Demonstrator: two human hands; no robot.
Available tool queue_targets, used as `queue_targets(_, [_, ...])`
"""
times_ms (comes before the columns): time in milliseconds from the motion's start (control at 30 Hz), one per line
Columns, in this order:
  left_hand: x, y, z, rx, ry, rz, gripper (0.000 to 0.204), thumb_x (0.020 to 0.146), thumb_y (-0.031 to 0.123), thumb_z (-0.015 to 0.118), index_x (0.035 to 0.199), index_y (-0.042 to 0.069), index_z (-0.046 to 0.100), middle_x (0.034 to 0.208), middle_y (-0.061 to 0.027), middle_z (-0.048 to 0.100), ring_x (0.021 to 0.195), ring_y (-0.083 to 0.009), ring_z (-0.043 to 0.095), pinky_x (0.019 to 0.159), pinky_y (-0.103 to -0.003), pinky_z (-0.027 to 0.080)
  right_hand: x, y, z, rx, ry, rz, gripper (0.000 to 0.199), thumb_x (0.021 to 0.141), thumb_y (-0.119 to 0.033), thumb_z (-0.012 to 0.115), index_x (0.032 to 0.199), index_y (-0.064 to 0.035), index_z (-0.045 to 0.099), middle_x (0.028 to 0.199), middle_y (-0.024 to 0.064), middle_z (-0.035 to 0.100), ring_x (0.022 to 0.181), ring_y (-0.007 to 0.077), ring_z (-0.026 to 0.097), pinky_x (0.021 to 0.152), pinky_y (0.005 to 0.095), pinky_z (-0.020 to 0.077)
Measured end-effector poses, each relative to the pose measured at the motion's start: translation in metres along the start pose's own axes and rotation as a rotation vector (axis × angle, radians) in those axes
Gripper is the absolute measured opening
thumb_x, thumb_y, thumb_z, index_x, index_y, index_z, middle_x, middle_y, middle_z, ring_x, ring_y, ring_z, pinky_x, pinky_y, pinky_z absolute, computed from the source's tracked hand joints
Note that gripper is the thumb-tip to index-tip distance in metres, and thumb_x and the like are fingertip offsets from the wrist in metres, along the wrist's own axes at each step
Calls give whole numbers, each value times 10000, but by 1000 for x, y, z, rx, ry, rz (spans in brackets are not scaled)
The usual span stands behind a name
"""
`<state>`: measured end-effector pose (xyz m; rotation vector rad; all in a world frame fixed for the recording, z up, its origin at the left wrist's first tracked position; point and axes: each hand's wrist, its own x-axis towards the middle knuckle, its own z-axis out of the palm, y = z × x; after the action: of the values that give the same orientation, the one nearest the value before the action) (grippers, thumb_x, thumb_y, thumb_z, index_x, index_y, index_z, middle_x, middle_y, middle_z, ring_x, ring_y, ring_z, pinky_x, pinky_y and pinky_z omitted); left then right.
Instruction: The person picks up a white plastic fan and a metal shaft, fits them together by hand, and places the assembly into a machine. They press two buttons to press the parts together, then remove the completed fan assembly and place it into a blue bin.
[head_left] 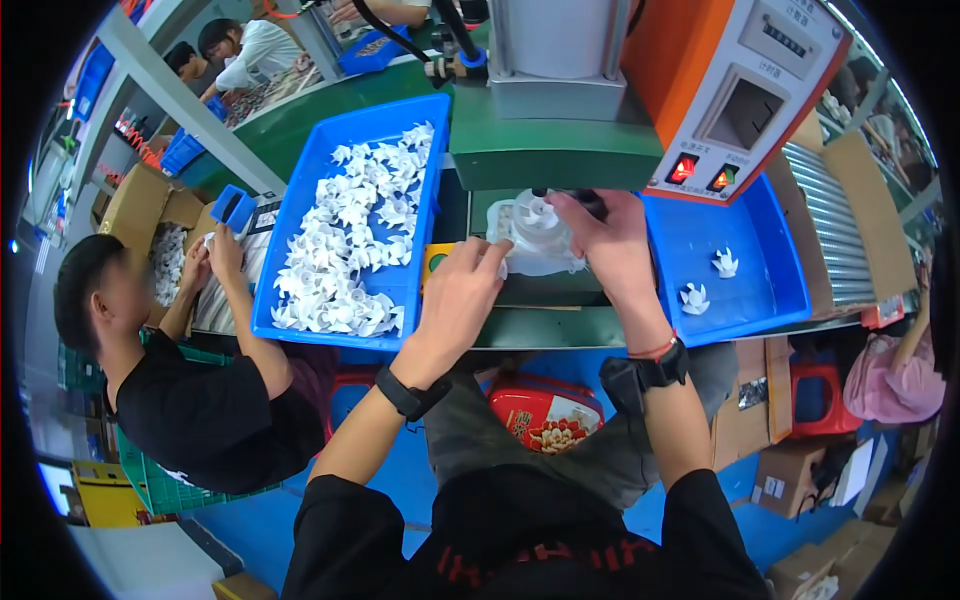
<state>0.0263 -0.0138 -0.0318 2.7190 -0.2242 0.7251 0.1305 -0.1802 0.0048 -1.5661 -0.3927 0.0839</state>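
Under the press head, a clear-white round fixture [535,240] sits on the machine bed with a white bladed impeller [537,212] in it. My right hand [612,240] is curled at the fixture's right side, thumb beside the impeller; a dark part [590,204] shows by its fingers, and what they grip is hidden. At the fixture's left edge, my left hand [462,290] has its fingers drawn together, with a bit of white at the fingertips too small to name. Left of it, a blue tray [428,250] carries many loose white impellers [350,220].
Close above my hands is the green press head [555,165]. An orange-and-white control box [745,90] with lit red switches overhangs the right. Below it, a blue bin [740,300] contains two impellers. A co-worker [190,370] sits at left, and a cardboard box [850,215] stands far right.
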Motion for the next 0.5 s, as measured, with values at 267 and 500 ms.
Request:
queue_targets(267, [3,2,-43,-92,-51,-236,166,796,109,721,902,14,636,910,-126,635,796,-353,642,674,-413,512,8,4,9,-10,-37,-127,118,879,-43,664,970,28,643,798,66,669,481,56,460,447,233,359])
queue_targets(500, [-19,-6,-56,38,-130,-233,188,819,176,719,886,22,634,845,-118,663,680,-355,646,575,-433,504,3,4,5,-165,-81,-114,173,880,-31,652,1043,24,635,838,75,684,541,86,523,502,244,422])
